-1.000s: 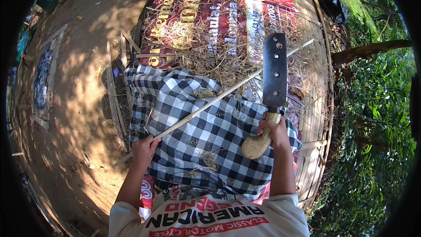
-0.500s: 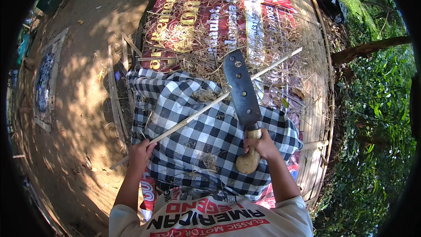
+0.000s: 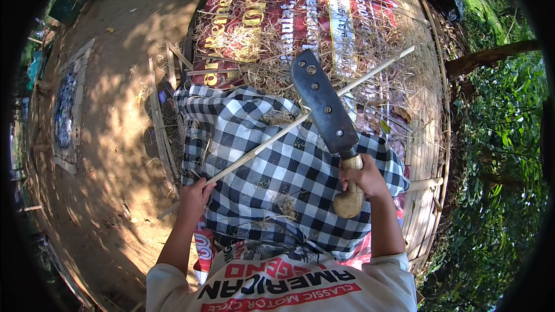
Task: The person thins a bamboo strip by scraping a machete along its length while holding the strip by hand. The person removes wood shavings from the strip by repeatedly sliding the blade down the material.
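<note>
My left hand (image 3: 195, 197) is closed around the lower end of a long, pale split-wood or bamboo stick (image 3: 254, 151), which slants up to the right. In my right hand (image 3: 365, 178) is the round-ended wooden handle of a broad, dark cleaver-like knife (image 3: 324, 104). The blade has several round rivets or holes and crosses over the stick, hiding part of it. At the blade's left edge a small curl of shaving stands on the stick. Beneath both lies a black-and-white checked cloth (image 3: 243, 196) spread over my lap, with bits of shavings on it.
A red printed banner (image 3: 254, 17) strewn with curly shavings (image 3: 243, 43) covers much of the bamboo platform (image 3: 425, 133). Loose sticks (image 3: 159, 115) stand at its left edge by the dirt ground (image 3: 115, 138). Green plants (image 3: 497, 156) and a branch (image 3: 491, 56) are on the right.
The knife and my right hand have moved right and slightly up, the blade tilting more to the left. My left hand and the stick have shifted a little right and up.
</note>
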Action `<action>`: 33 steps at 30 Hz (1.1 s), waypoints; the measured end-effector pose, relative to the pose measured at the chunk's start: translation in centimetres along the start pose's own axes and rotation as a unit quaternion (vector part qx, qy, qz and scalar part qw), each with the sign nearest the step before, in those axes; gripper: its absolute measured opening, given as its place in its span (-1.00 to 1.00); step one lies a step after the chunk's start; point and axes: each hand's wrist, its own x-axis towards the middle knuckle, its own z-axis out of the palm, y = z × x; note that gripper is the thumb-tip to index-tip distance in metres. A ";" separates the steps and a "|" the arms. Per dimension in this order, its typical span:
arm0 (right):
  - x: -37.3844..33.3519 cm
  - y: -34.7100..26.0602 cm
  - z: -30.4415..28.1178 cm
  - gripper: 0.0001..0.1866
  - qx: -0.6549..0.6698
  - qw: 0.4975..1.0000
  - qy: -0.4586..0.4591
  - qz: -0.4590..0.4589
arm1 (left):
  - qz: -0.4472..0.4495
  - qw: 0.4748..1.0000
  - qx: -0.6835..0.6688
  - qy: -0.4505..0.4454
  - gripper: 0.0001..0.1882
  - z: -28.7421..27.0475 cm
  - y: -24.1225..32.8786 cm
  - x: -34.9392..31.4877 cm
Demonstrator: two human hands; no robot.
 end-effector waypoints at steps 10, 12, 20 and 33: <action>-0.3 1.8 2.4 -0.83 0.045 0.997 -0.054 0.036 | -0.019 0.999 -0.034 -0.010 -0.68 -0.2 -0.7 0.2; -0.3 0.1 1.0 -0.82 0.011 1.000 -0.018 -0.002 | -0.010 1.000 -0.025 0.002 -0.68 0.6 -0.8 0.1; -0.8 2.8 4.9 -0.84 0.002 0.997 -0.057 0.044 | 0.014 0.999 -0.024 0.016 -0.68 0.4 -0.3 0.8; -1.3 3.6 6.0 -0.78 -0.006 0.995 -0.092 0.037 | 0.022 1.000 -0.011 0.017 -0.66 0.6 -1.2 0.7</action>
